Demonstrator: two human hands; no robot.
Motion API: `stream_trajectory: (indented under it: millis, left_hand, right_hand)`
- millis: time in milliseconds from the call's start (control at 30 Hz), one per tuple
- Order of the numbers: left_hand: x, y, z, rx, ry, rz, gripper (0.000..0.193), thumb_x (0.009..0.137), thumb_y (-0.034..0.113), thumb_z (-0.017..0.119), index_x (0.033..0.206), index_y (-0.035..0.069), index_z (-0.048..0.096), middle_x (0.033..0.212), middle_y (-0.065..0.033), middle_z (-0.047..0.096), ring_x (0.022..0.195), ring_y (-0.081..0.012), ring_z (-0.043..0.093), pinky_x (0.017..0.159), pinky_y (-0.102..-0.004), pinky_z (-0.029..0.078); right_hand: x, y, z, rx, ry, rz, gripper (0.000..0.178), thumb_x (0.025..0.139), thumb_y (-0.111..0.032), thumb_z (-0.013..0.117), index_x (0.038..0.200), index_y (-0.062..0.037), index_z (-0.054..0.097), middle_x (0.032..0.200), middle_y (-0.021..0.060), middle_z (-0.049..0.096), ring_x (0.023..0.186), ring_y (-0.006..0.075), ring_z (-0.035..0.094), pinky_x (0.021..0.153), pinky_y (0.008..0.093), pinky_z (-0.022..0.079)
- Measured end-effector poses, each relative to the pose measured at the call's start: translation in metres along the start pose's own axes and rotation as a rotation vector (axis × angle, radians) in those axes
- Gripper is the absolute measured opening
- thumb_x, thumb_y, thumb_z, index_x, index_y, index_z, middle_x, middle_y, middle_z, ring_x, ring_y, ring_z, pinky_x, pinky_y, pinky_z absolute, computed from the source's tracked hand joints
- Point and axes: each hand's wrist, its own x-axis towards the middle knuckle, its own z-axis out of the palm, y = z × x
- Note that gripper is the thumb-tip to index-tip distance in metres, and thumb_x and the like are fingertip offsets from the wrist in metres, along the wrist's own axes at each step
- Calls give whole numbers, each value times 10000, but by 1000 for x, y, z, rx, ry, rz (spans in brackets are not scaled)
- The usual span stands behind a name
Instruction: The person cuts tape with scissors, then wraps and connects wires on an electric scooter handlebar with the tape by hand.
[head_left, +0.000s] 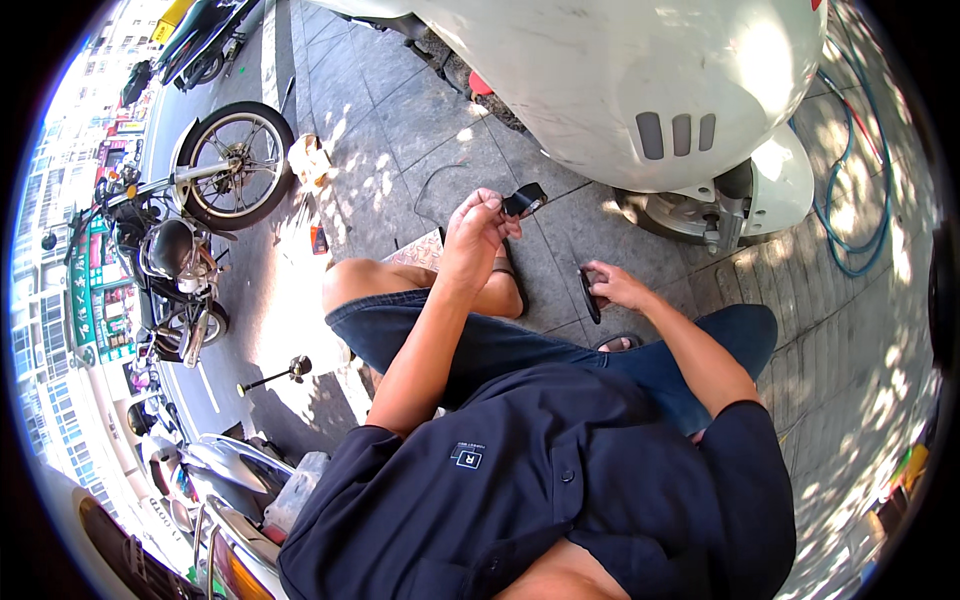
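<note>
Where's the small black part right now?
In the head view, the small black part is pinched in the left hand, raised at centre frame, just below the white scooter.

Small black part (pixel 524 201), kinda glossy, pinched up in the left hand (pixel 475 232) over the pavement. Flat dark strip (pixel 590 296) held on edge in the right hand (pixel 617 286).

The scooter body (pixel 640 80) is glossy white with three grey slots. The small part (pixel 524 201) pinched in the left hand (pixel 472 235) is black, as is the flat piece (pixel 590 296) under the right hand (pixel 618 287). The shirt (pixel 540 480) is dark navy and the shorts (pixel 480 345) blue denim. The hose (pixel 860 180) is blue-green. The pavement (pixel 400 110) is grey, in square slabs dappled with sunlight.
</note>
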Motion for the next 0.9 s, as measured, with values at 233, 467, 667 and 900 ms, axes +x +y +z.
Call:
stream_trajectory:
  millis: [233, 467, 667, 900]
  left_hand:
    - [-5, 5, -2, -79, -17, 31, 98, 921, 136, 537, 961, 47, 534, 856, -116, 620, 756, -196, 594, 706, -338, 487]
    - [-5, 6, 8, -122, -77, 31, 98, 918, 127, 547, 976, 48, 538, 892, -132, 628, 785, -202, 597, 709, -350, 481]
    - [-11, 7, 22, -118, -104, 26, 92, 914, 129, 572, 963, 56, 547, 861, -87, 608, 746, -194, 585, 707, -355, 477]
    - [-17, 3, 28, -7, -94, -29, 60, 909, 112, 563, 914, 53, 553, 867, -41, 566, 738, -173, 581, 718, -337, 472]
  right_hand:
    - [-74, -105, 45, 662, -102, -326, 638, 887, -114, 517, 1475, -62, 275, 1093, 129, 584, 827, 169, 603, 804, 320, 520]
    - [-104, -118, 62, 509, -248, -518, 747, 844, -496, 669, 1380, -54, 394, 893, 41, 518, 740, 127, 557, 694, 265, 494]
    - [-96, -135, 66, 593, -234, -310, 337, 1031, -327, 399, 1220, -78, 524, 814, 17, 556, 648, 93, 537, 595, 224, 462]
    - [-82, -131, 64, 571, -243, -430, 369, 980, -384, 514, 1195, -85, 518, 788, 5, 521, 624, 94, 503, 571, 215, 426]
